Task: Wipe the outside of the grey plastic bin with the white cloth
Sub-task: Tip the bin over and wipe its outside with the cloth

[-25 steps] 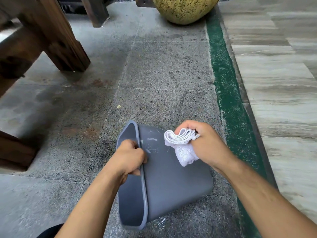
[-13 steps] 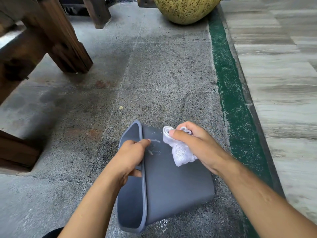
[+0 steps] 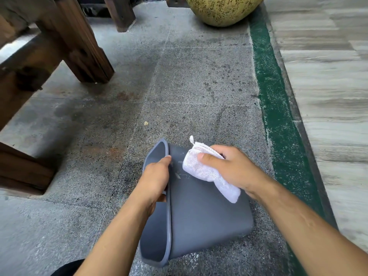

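Note:
The grey plastic bin (image 3: pixel 203 216) lies on its side on the stone floor, its open mouth facing left. My left hand (image 3: pixel 156 178) grips the bin's rim, fingers inside the mouth and thumb on the outer wall. My right hand (image 3: pixel 233 168) holds the folded white cloth (image 3: pixel 207 172) and presses it flat on the upper outer wall, near the rim. A few pale smudges show on the wall between the cloth and my left thumb.
Dark wooden furniture legs (image 3: pixel 79 46) stand at the left and back. A large yellow speckled pot (image 3: pixel 221 8) sits at the back. A green painted strip (image 3: pixel 278 108) borders pale striped tiles (image 3: pixel 328 96) on the right.
My right hand has turned palm-down and laid the cloth flatter on the bin wall, closer to the rim. My left thumb has stretched out along the wall.

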### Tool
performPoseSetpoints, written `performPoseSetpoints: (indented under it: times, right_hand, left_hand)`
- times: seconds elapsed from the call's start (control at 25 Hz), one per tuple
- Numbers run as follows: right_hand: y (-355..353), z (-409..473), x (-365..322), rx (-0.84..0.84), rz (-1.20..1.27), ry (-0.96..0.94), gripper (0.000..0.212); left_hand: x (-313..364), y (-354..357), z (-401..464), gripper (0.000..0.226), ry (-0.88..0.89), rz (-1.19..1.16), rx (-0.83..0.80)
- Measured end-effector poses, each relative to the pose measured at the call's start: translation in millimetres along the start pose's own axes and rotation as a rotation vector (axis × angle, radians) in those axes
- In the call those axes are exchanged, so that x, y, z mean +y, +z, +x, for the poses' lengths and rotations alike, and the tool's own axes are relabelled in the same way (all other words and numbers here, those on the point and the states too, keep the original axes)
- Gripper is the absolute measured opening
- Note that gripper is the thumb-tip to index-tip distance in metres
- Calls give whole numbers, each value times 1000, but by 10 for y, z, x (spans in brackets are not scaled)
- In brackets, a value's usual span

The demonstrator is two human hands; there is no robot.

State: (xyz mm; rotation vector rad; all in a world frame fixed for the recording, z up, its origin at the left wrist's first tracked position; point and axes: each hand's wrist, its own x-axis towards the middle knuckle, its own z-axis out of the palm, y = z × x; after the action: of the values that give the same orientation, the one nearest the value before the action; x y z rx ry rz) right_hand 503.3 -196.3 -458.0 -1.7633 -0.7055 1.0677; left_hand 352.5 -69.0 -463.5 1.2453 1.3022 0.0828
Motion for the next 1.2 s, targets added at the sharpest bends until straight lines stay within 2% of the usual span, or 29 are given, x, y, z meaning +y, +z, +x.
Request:
performPoseSetpoints:
  times: [0.12, 0.28, 0.4, 0.52, 0.6, 0.76, 0.88, 1.0, 1.08, 1.2]
  right_hand:
    - [34, 88, 6, -73, -30, 13, 32]
    - [137, 197, -55, -215, -63, -4, 24]
    - [230, 288, -113, -277, -124, -7, 23]
    - [334, 349, -94, -178, -382, -128, 26]
    - [396, 363, -52, -142, -442, -234, 35]
    - [573, 359, 64, -59, -479, -414, 16]
    - [704, 277, 170, 30, -455, -445, 14]
    - [710, 257, 120, 48, -501, -419, 14]
    - [708, 344, 47, 5, -664, -444, 30]
    - [725, 473, 20, 48, -767, -505, 34]
  left_hand:
    - [20, 7, -28, 51, -2, -15, -26]
    - [4, 13, -23, 53, 57, 90, -43]
    - [6, -8, -58, 60, 34, 91, -48]
    - [-38, -99, -71, 75, 39, 143, -44]
    - [-52, -159, -85, 79, 37, 148, -45]
    - [-5, -276, -103, 78, 17, 141, -101]
    - [57, -436, -58, 68, -84, 121, -214]
    - [149, -549, 39, 26, -100, 148, -316]
    - [139, -583, 110, 41, -34, 158, -361]
    - [32, -536, 261, 75, 140, 135, -387]
